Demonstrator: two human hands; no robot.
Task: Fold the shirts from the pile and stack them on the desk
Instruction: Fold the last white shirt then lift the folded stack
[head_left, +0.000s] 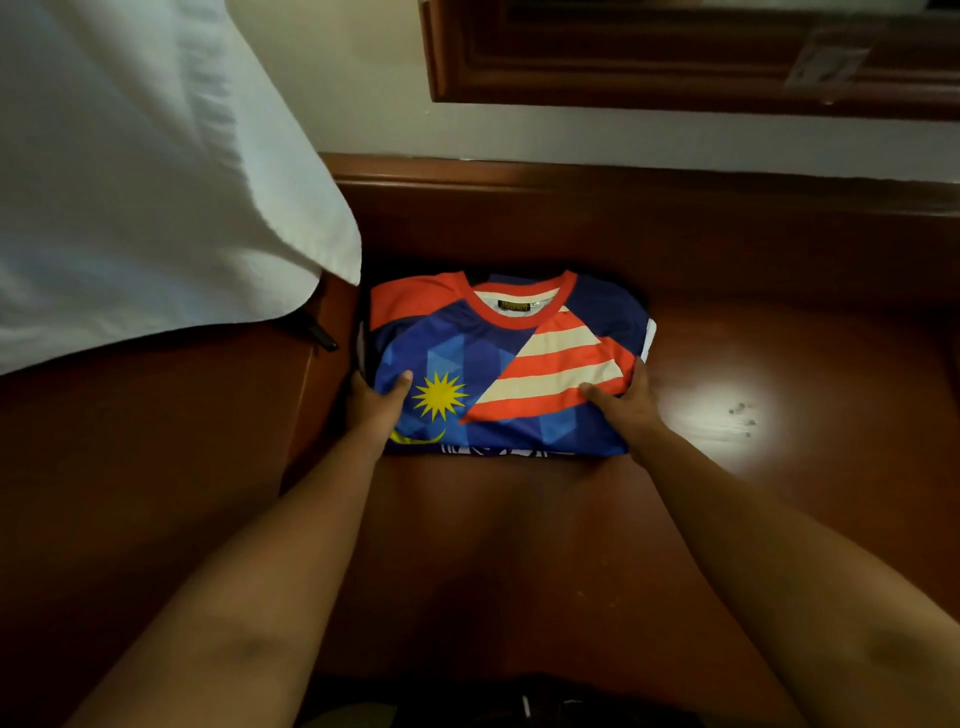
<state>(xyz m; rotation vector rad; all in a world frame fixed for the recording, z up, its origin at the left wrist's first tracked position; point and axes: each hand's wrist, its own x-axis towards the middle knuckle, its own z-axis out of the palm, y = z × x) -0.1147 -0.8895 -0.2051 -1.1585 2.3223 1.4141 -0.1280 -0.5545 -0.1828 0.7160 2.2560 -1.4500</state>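
Head view: folded shirt (506, 364) lay mid-frame on desk (779, 338), near back edge. Left hand (375, 402) and right hand (626, 402) gripped its sides, thumbs on top. Risk: slick fabric could slip, folds springing open if lifted unevenly.

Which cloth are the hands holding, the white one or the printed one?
The folded blue and red shirt on the desk; left hand and right hand grip its sides. The white cloth hangs untouched.
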